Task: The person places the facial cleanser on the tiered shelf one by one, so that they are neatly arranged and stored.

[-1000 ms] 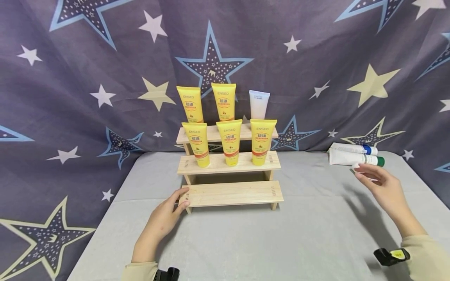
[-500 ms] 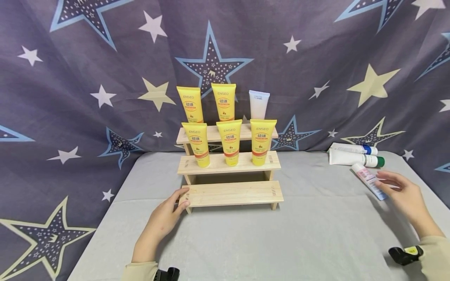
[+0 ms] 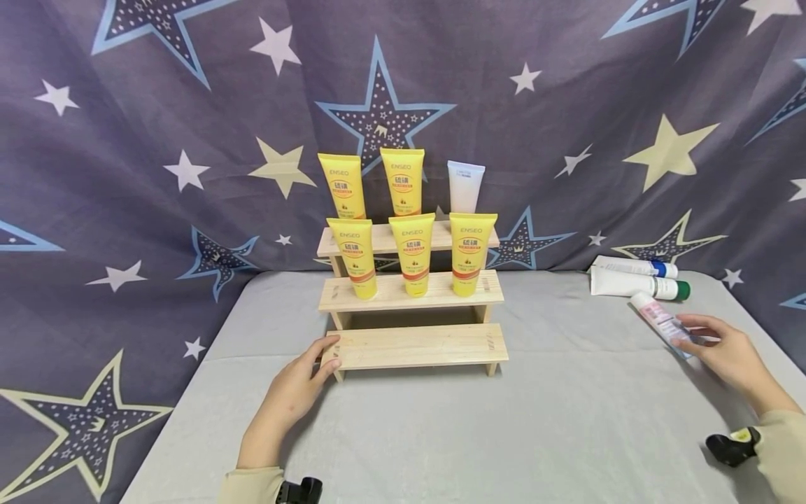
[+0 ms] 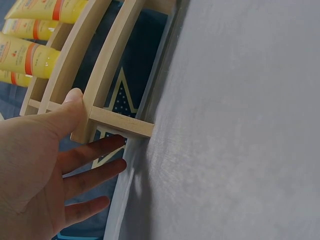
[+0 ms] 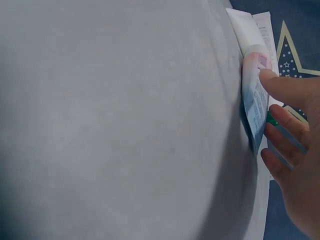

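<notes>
My left hand (image 3: pixel 292 388) grips the left end of the lowest step of a wooden tiered stand (image 3: pixel 415 350). In the left wrist view its thumb (image 4: pixel 74 97) lies on the board, the other fingers spread by the leg. At the right, a pink-and-blue tube (image 3: pixel 658 318) with a white cap lies on the table. My right hand (image 3: pixel 733 353) hovers around its near end. In the right wrist view the thumb (image 5: pixel 267 77) overlaps the tube and the other fingertips stand right at its edge. Yellow tubes (image 3: pixel 414 255) stand cap-down on the middle step.
On the top step stand two yellow tubes (image 3: pixel 403 182) and a pale blue tube (image 3: pixel 464 187). Beyond the pink-and-blue tube lie a white tube with a green cap (image 3: pixel 623 283) and one with a blue cap (image 3: pixel 632 266). A star-patterned cloth (image 3: pixel 535 154) hangs behind the grey-covered table (image 3: pixel 428 441).
My right hand has moved right and toward me, and the pink-and-blue tube has come into sight. Its thumb and fingers have since shifted over the tube's near end. The left hand stays put.
</notes>
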`<state>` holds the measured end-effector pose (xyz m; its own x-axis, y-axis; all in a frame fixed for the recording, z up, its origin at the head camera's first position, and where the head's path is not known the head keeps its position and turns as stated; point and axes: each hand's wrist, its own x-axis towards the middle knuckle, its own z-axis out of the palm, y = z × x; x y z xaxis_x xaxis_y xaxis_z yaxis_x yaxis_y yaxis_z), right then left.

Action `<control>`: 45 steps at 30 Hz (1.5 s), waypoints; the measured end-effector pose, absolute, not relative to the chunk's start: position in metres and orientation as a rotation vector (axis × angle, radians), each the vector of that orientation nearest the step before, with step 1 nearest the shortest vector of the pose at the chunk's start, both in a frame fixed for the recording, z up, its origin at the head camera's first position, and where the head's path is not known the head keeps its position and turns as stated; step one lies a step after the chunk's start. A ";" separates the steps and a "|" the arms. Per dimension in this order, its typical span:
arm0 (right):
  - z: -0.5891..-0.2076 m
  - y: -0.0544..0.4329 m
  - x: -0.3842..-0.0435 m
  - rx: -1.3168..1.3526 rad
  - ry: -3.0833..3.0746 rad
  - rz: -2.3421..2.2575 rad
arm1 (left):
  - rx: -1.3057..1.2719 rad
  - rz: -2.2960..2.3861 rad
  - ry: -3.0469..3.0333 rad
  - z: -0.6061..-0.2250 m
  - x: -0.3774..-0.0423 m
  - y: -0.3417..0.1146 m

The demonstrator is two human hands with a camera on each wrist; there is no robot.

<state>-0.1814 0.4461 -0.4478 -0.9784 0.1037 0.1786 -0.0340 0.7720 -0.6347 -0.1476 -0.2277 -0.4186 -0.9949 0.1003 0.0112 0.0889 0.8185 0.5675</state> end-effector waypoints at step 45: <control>-0.435 0.424 -0.178 -0.094 -2.815 0.775 | 0.155 0.927 2.979 -0.420 -0.147 -0.228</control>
<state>-0.1779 0.4240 -0.4349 -0.9739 0.1189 0.1933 0.0032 0.8588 -0.5123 -0.1473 -0.2283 -0.4202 -0.9949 0.1002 0.0123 0.0895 0.8189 0.5669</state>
